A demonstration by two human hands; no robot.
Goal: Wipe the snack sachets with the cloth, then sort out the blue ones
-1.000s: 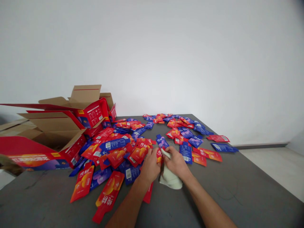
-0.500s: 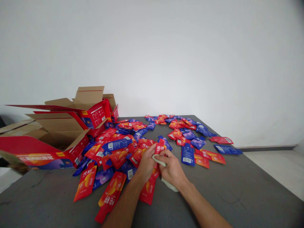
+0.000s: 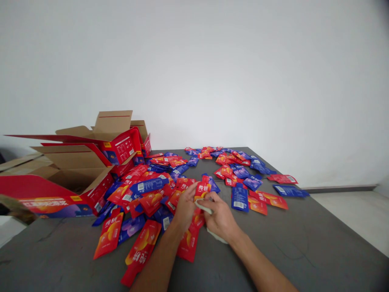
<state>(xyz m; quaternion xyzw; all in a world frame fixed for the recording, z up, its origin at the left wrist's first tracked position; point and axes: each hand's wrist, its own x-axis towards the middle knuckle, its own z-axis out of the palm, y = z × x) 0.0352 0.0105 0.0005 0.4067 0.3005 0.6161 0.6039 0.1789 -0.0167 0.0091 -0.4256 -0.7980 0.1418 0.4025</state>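
Note:
Near the middle of the dark table point(image 3: 273, 251), my left hand point(image 3: 185, 207) is closed on a red pouch point(image 3: 203, 189) with white lettering, held at its left side. My right hand point(image 3: 219, 215) grips a pale cloth point(image 3: 203, 206) and presses it against the same pouch; part of the cloth hangs below the palm. Another red pouch point(image 3: 189, 243) lies under and between my wrists. To the left is a heap of red and blue pouches, including a blue one point(image 3: 148, 185) on top. A blue pouch point(image 3: 240, 198) lies right of my right hand.
Open red cardboard boxes point(image 3: 54, 194) with brown flaps stand at the left. More red and blue pouches point(image 3: 240, 171) are spread over the back and right of the table. A white wall point(image 3: 212, 73) rises behind it.
The held red pouch shows more of its printed front above my fingers, and my left hand has shifted slightly left. My right hand keeps the cloth at the pouch.

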